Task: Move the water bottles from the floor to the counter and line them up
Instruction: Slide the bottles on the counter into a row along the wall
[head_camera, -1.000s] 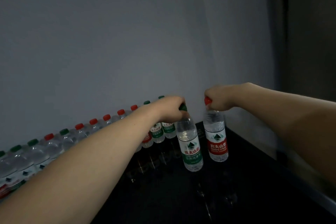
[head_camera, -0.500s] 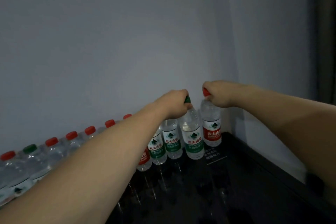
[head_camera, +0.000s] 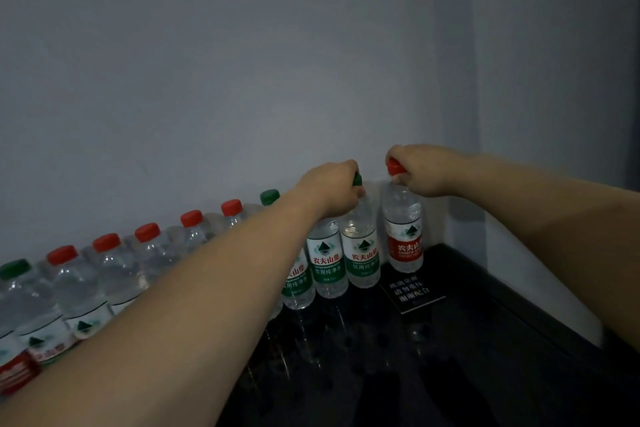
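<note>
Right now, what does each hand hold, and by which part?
Left hand: green-label bottle, by its cap. Right hand: red-label bottle, by its red cap.

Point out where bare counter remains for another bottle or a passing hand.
Free: the dark counter in front of the bottle row, and right of the small black sign toward the side wall. Crowded: along the back wall, bottles standing close together.

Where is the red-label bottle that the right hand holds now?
In the head view, the red-label bottle stands at the row's right end, near the wall corner, beside the green-label bottle and behind the small black sign.
</note>
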`<control>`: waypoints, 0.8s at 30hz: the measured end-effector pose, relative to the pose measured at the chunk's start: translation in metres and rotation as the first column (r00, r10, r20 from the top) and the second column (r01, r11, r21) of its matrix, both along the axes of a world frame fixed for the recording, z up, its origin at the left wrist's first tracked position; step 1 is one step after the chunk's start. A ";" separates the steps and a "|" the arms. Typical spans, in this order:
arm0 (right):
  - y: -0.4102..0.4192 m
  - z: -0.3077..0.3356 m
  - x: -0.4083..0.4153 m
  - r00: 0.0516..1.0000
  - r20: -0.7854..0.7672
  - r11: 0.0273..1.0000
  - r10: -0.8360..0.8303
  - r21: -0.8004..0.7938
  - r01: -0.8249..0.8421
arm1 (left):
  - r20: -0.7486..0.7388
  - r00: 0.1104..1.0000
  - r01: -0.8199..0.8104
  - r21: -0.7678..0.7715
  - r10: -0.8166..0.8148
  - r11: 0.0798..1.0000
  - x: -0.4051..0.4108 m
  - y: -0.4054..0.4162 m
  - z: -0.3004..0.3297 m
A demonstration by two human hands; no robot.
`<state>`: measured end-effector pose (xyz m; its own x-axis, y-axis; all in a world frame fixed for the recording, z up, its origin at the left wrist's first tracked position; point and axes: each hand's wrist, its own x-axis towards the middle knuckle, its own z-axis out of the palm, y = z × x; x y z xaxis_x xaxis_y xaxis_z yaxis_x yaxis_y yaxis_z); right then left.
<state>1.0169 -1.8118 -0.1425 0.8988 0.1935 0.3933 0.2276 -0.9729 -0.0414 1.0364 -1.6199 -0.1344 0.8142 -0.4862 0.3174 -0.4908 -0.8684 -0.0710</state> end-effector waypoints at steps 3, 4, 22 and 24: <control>0.002 -0.007 0.009 1.000 -0.004 1.000 0.020 0.022 -0.020 | 0.055 0.998 -0.034 0.021 0.033 0.999 0.010 0.004 -0.007; 0.004 -0.007 0.012 1.000 0.001 0.999 0.026 0.031 -0.026 | 0.071 0.996 -0.047 0.030 0.044 0.998 0.013 0.004 -0.008; 0.031 -0.034 0.048 0.992 0.126 0.943 -0.019 0.332 -0.024 | 0.212 0.973 -0.083 -0.051 0.092 0.995 0.045 0.005 -0.032; 0.033 -0.043 0.047 0.986 0.163 0.917 -0.022 0.396 -0.045 | 0.227 0.969 -0.083 -0.074 0.098 0.994 0.044 0.005 -0.035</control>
